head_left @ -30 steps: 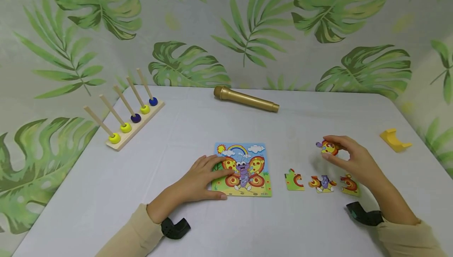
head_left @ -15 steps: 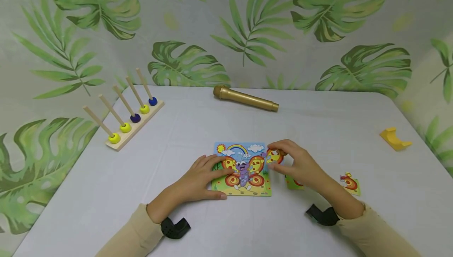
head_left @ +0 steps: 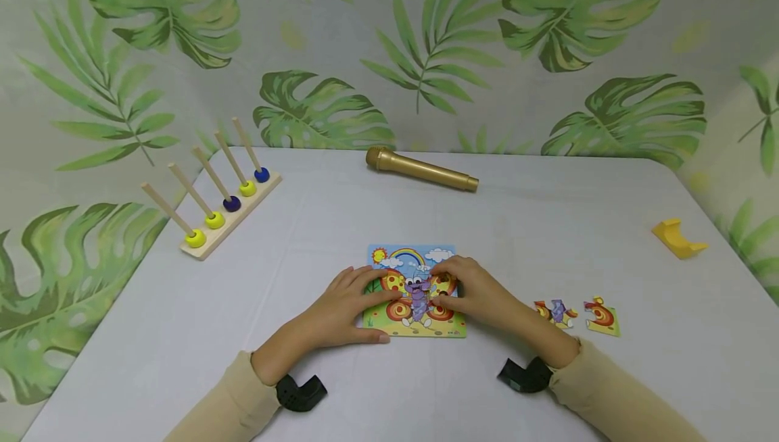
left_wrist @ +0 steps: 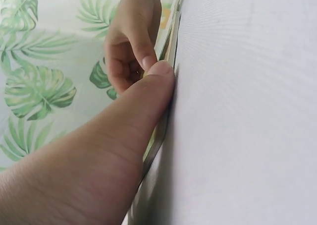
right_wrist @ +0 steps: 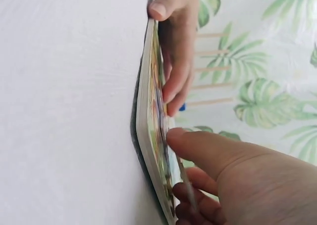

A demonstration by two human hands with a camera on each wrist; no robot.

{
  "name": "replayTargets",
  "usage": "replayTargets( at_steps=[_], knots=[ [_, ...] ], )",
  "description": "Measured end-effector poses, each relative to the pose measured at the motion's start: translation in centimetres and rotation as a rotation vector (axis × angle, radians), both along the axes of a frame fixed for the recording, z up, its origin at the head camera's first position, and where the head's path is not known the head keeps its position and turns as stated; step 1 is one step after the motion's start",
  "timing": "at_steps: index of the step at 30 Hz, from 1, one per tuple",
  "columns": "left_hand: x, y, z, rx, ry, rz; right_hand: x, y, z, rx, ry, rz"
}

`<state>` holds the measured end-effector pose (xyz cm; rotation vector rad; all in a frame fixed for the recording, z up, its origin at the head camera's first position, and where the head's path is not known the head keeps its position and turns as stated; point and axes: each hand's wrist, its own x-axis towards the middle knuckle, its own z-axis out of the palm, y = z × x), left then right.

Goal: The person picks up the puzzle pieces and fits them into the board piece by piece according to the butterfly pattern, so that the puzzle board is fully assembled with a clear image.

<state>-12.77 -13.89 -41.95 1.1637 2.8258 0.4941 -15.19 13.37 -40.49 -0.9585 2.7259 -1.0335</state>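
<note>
A square butterfly puzzle board (head_left: 410,253) lies flat on the table, with a rainbow and sun along its top. My left hand (head_left: 353,307) rests on its left part, fingers spread over the picture and thumb along the near edge. Over the board's right part, my right hand (head_left: 477,293) pinches a puzzle piece (head_left: 443,285) between thumb and fingers. In the right wrist view, that puzzle piece (right_wrist: 188,188) appears as a thin edge tilted just above the board's surface. Two loose puzzle pieces lie to the right: a purple-bodied piece (head_left: 556,312) and a red-orange swirl piece (head_left: 602,317).
A wooden stand (head_left: 234,222) with several pegs, each bearing a yellow or blue bead, stands at the left. A gold microphone (head_left: 422,169) lies at the back. Near the right edge sits a yellow curved block (head_left: 678,239). The right forearm covers part of the table.
My right hand has carried the puzzle piece leftward from above the loose pieces to over the board's right part. The green loose piece is now hidden behind the right arm. My left hand stays put.
</note>
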Motion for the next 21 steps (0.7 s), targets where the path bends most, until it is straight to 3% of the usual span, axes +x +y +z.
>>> replayTargets(
  at_steps=[12,17,21],
  knots=[
    [0.0,0.6,-0.4,0.046,0.036,0.016,-0.2,-0.7,0.0,0.014,-0.063,-0.031],
    [-0.3,1.4,-0.7,0.115,0.077,-0.020,-0.3,-0.7,0.2,0.021,-0.088,-0.032],
    [-0.3,2.2,-0.9,0.087,0.082,-0.029,-0.4,-0.8,0.3,0.030,-0.099,-0.027]
  ],
)
